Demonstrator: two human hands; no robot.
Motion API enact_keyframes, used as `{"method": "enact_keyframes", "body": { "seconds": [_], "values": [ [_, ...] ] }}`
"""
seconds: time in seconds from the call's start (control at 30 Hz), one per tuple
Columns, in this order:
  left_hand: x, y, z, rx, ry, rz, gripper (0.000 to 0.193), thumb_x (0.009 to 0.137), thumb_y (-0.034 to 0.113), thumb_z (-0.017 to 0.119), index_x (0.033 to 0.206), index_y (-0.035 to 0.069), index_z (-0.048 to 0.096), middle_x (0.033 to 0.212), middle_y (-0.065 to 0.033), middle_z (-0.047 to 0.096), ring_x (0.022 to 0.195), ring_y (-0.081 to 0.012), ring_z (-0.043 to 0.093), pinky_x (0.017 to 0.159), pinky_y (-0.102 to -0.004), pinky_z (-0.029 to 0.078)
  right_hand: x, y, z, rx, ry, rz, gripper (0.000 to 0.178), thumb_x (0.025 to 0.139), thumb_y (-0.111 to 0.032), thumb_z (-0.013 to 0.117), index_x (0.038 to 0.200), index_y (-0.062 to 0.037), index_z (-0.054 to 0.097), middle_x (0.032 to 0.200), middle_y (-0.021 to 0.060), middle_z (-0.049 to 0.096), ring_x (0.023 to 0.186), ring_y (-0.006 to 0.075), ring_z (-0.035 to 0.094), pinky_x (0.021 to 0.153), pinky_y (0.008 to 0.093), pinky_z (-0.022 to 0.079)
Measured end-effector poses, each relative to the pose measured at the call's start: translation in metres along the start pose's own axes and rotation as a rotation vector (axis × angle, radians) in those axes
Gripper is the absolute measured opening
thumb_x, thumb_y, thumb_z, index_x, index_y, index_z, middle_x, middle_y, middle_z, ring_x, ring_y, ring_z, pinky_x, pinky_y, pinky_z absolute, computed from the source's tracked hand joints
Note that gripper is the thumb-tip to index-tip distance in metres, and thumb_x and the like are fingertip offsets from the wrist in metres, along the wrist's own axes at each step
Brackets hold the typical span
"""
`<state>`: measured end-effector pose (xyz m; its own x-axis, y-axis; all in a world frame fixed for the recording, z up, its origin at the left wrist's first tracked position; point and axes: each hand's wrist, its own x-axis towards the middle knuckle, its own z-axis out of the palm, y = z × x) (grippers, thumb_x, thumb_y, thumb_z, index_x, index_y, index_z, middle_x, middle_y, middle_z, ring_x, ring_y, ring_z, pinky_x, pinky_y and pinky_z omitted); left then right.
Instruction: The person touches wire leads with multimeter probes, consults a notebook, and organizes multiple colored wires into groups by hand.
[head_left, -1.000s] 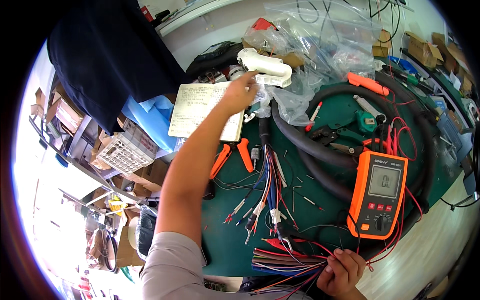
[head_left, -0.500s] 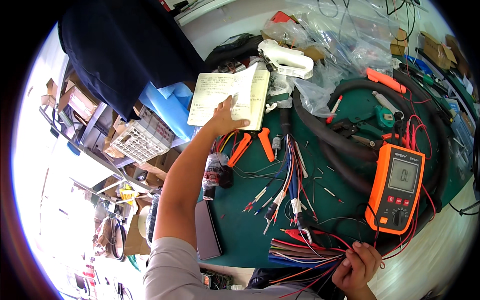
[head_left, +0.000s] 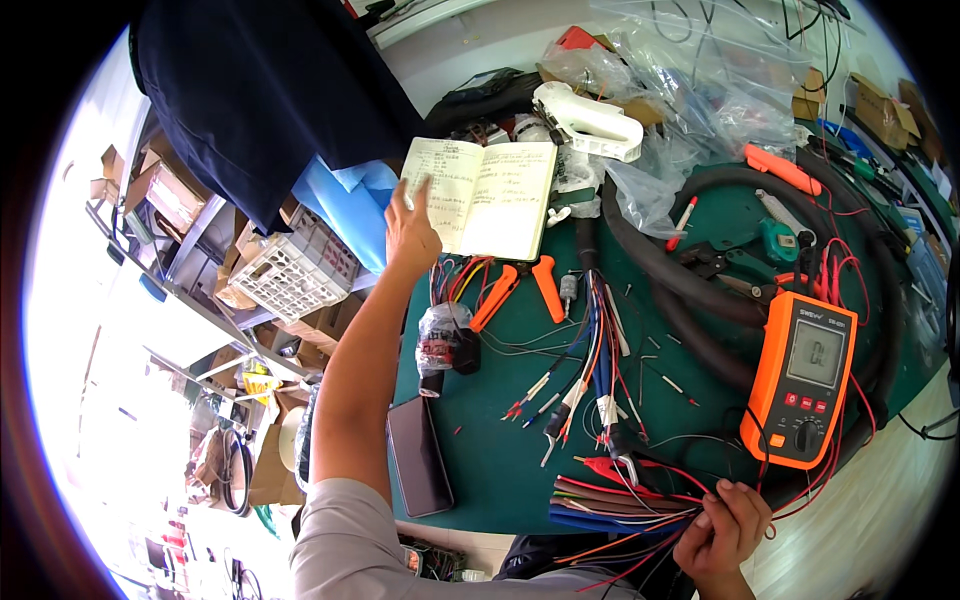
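Note:
An open notebook [head_left: 510, 205] with handwritten pages lies at the far edge of the green table. My left hand [head_left: 412, 235] is on the left edge of its left page, fingers stretched out and holding nothing. At the lower right, my right hand [head_left: 728, 530] has its fingers closed round the end of a bundle of coloured wires [head_left: 620, 500]. A red alligator clip [head_left: 606, 468] rests above this bundle. Just beyond my right hand stands an orange multimeter [head_left: 800, 380] with a grey display, its red and black leads trailing round it.
A thick black cable [head_left: 640, 250] loops across the right side, its stripped wires [head_left: 600, 360] fanned out mid-table. Orange-handled pliers [head_left: 548, 288], a dark phone [head_left: 420, 455], a plastic-wrapped connector [head_left: 440, 335] and a white plastic housing [head_left: 590, 120] lie around. Plastic bags [head_left: 700, 80] pile at the back.
The notebook's raised page has been turned and lies flat. My left hand has moved left, from the middle of the notebook to its left edge. My right hand keeps its grip.

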<state>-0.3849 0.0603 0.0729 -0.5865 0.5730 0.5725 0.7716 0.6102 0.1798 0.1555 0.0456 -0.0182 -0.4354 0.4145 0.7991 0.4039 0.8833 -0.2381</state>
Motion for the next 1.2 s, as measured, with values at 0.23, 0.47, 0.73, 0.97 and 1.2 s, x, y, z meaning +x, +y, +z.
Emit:
{"method": "enact_keyframes", "body": {
  "seconds": [0.23, 0.47, 0.73, 0.97, 1.2],
  "values": [
    [-0.009, 0.011, -0.01, 0.309, -0.135, 0.073, 0.053, 0.081, 0.037, 0.063, 0.124, 0.007, 0.062, 0.146, -0.0193, 0.041, 0.141, -0.0368, 0.025, 0.114, -0.0543, 0.019, 0.0, -0.001, 0.0, -0.006, -0.005, 0.005, 0.016, 0.085, -0.004, 0.052, 0.098, -0.0003, 0.06, 0.108, 0.0166, 0.062, 0.099, 0.0349, 0.056, 0.088, 0.0431, 0.045],
    [-0.014, 0.056, -0.011, 0.419, -0.516, 0.386, 0.089, 0.067, 0.058, 0.075, 0.135, 0.005, 0.051, 0.137, -0.017, 0.051, 0.138, -0.0322, 0.036, 0.115, -0.0615, -0.002, 0.0, -0.001, 0.0, -0.007, -0.005, 0.008, 0.015, 0.085, -0.003, 0.052, 0.098, 0.0001, 0.06, 0.109, 0.0171, 0.062, 0.101, 0.0354, 0.055, 0.089, 0.0436, 0.044],
    [-0.015, 0.065, 0.008, 0.455, -0.579, 0.225, 0.088, 0.076, 0.034, 0.065, 0.144, -0.006, 0.026, 0.123, -0.0252, 0.057, 0.122, -0.0381, 0.052, 0.114, -0.0627, -0.002, -0.002, -0.001, -0.001, 0.002, -0.016, 0.015, 0.016, 0.085, -0.003, 0.052, 0.098, -0.0004, 0.06, 0.11, 0.016, 0.061, 0.101, 0.035, 0.055, 0.089, 0.0436, 0.045],
    [-0.023, 0.05, 0.012, 0.359, -0.47, 0.359, 0.088, 0.081, 0.036, 0.065, 0.147, -0.003, 0.021, 0.121, -0.0237, 0.059, 0.118, -0.0393, 0.055, 0.114, -0.0639, 0.01, -0.001, 0.0, -0.001, 0.012, -0.019, -0.003, 0.015, 0.085, -0.002, 0.052, 0.098, -0.0003, 0.06, 0.11, 0.016, 0.061, 0.101, 0.0351, 0.055, 0.089, 0.0434, 0.044],
    [-0.024, 0.074, 0.008, 0.294, -0.481, 0.294, 0.086, 0.089, 0.05, 0.058, 0.149, 0.001, 0.021, 0.124, -0.0252, 0.057, 0.118, -0.0397, 0.054, 0.109, -0.0669, 0.02, 0.001, -0.002, -0.001, -0.029, -0.019, 0.007, 0.016, 0.085, -0.003, 0.052, 0.098, 0.0006, 0.061, 0.109, 0.016, 0.062, 0.101, 0.0342, 0.055, 0.088, 0.0417, 0.045]
  ]
}}
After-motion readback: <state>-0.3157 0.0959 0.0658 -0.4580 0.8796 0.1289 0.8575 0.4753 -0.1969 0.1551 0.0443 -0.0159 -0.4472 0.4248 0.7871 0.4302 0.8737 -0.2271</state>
